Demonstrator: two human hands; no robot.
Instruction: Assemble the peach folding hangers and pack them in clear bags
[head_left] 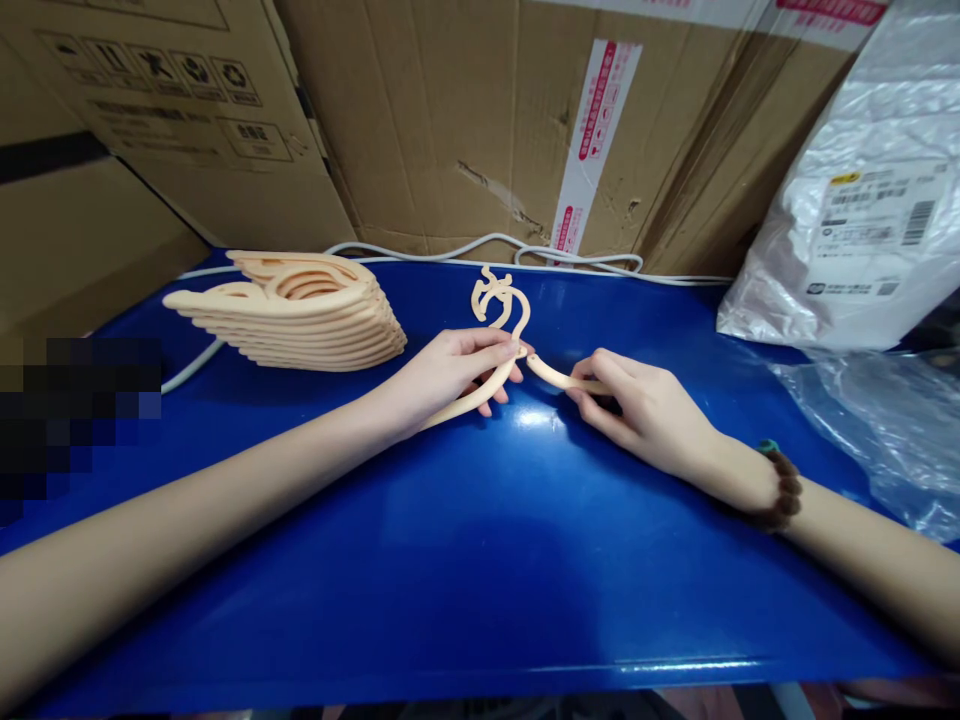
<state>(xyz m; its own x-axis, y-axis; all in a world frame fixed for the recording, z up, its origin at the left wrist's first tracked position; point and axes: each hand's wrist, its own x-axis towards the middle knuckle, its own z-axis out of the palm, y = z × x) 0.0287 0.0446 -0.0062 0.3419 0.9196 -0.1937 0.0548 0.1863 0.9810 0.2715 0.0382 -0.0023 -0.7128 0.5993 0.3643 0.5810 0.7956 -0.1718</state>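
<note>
Near the middle of the table, my left hand [439, 375] is closed on a cream hanger arm [474, 402], pinching it by its upper end. A curved hanger hook [522, 308] rises from that end, at my left fingertips. Just to the right, my right hand [652, 405] grips a second cream hanger arm [549, 373]. Its tip lies close to the hook's base; whether they touch I cannot tell. Behind my left hand lie more cream hooks [478, 298], partly overlapped. A neat stack of cream hanger parts [300, 330] sits to the left.
The tabletop [480, 570] is glossy blue. Cardboard boxes [450, 120] wall off the back and left. A white cable [420, 257] runs along the rear edge. At the right stand a white labelled plastic bag [847, 250] and some clear plastic film [885, 420].
</note>
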